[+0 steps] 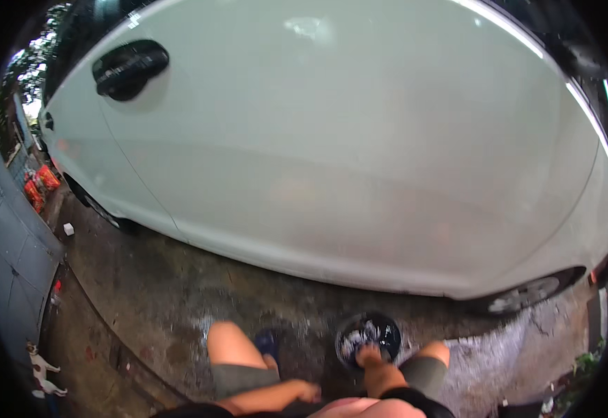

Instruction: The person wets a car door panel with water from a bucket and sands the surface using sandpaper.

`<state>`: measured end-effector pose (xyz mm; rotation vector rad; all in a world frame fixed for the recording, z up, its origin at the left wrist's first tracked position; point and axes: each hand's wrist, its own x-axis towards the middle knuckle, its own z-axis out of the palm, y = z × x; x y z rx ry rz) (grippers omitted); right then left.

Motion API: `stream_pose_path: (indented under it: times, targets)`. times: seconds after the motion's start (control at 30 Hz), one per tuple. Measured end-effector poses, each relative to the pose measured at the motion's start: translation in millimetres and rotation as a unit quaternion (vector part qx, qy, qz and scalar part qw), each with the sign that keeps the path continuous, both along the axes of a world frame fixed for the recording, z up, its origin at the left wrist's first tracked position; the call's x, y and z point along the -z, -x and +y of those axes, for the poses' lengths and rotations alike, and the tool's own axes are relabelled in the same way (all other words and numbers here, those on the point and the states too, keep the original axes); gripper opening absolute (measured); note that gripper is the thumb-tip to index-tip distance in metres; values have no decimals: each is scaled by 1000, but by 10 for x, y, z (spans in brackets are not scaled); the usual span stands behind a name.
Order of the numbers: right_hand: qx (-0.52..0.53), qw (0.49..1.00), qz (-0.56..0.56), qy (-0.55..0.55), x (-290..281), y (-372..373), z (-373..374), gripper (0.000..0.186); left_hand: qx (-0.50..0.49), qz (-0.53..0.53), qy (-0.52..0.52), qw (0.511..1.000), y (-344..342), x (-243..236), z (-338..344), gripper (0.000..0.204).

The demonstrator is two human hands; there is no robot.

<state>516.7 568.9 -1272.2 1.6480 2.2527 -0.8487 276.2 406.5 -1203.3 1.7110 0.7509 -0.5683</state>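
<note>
Plainly round, black bucket point(397, 338); glossy inside, broken whitish patches point(368, 327).

A dog point(44, 370) is at near left, by a grey gate point(11, 237); red bags point(34, 195) lie far left, green plants point(585, 362) near right.

A round black bucket point(391, 334) stands upright on the wet ground, right of centre, just on the near side of the pale car point(318, 174). Its mouth is open upward, with white foam in patches across the dark inside. The right hand point(368, 355) dips in at the near rim; its fingers are indistinct.
</note>
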Motion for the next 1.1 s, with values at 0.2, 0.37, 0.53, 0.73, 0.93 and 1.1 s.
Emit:
stream_pose_path:
  times: [0.2, 0.37, 0.53, 0.73, 0.93, 1.1]
  targets:
    - [491, 758, 388, 185, -843, 90, 516, 39, 15, 10, -32, 999, -330, -535, 241, 43]
    - [243, 795, 553, 57, -3587, 63, 492, 54, -16, 42, 124, 991, -665, -432, 241, 55]
    - [14, 645, 363, -673, -6443, -211, 797, 58, 22, 60, 51, 997, -912, -331, 166, 44]
    - [61, 504, 230, -830, -7363, 674, 1875, 73, 1, -31, -92, 995, -616, -715, 370, 51]
    - [-86, 581, 175, -790, -7790, 2229, 1439, 78, -215, -95, -144, 961, -103, -1176, 582, 56]
    - [13, 563, 101, -820, -7584, 667, 1775, 71, -402, -189, -398, 803, 649, -3142, 1199, 38]
